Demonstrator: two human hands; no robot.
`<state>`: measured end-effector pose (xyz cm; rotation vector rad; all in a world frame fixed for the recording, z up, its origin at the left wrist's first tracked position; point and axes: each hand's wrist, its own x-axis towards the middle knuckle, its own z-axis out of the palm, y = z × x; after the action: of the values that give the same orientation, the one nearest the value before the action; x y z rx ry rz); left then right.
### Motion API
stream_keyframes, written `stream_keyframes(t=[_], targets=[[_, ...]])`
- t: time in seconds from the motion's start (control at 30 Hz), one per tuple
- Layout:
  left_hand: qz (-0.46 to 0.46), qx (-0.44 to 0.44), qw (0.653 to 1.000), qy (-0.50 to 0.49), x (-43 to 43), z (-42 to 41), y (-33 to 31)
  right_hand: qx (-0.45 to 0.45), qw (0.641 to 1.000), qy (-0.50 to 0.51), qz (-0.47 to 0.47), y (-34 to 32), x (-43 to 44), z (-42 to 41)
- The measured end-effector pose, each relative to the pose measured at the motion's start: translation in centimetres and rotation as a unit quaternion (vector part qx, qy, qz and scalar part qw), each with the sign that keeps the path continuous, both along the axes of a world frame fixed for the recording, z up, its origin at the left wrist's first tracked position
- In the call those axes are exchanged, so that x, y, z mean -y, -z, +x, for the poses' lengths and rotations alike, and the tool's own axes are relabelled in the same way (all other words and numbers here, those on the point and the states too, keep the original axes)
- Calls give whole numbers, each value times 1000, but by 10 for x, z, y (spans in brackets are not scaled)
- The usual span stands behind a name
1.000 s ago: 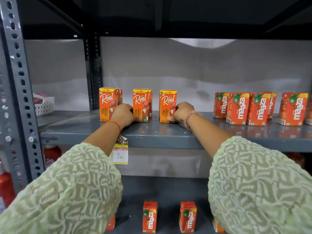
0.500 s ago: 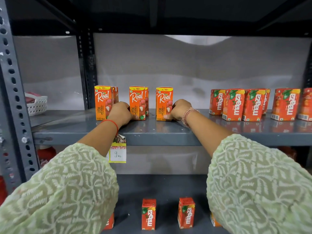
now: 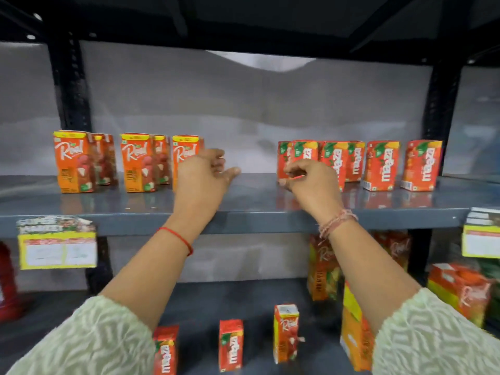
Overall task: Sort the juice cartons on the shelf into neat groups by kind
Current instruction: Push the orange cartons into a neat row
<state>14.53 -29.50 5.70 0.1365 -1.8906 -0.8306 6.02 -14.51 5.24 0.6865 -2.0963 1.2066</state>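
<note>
- Our left hand (image 3: pixel 204 171) hovers open and empty beside the orange Real cartons (image 3: pixel 135 162).
- Our right hand (image 3: pixel 311 177), fingers curled, touches the leftmost red Maaza cartons (image 3: pixel 351 163); grasp unclear.
- We slide them together, upright, along the grey metal shelf (image 3: pixel 251 196).

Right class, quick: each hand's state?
Left hand: open, holding nothing.
Right hand: curled at the leftmost red Maaza juice carton; grip cannot be told.

Two hands (image 3: pixel 204 171) (image 3: pixel 311 177) over grey shelf (image 3: pixel 254 204)
</note>
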Motion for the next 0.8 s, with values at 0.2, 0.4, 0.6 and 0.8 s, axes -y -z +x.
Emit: stream_keyframes(t=[0.2,0.4,0.6,0.8], targets=[[98,179,972,119,-48,-68,-18,49,996,76,6,-13,-67,-51],[141,280,941,132,-61,-109,-26,194,966,48,162,-24,-79,-79],[99,302,940,123,-72,-125,-18,255,954,-26,156,-28,-72,-94],[96,290,945,117,-73,-128,-16,230,953,42,191,-26,-74,-102]])
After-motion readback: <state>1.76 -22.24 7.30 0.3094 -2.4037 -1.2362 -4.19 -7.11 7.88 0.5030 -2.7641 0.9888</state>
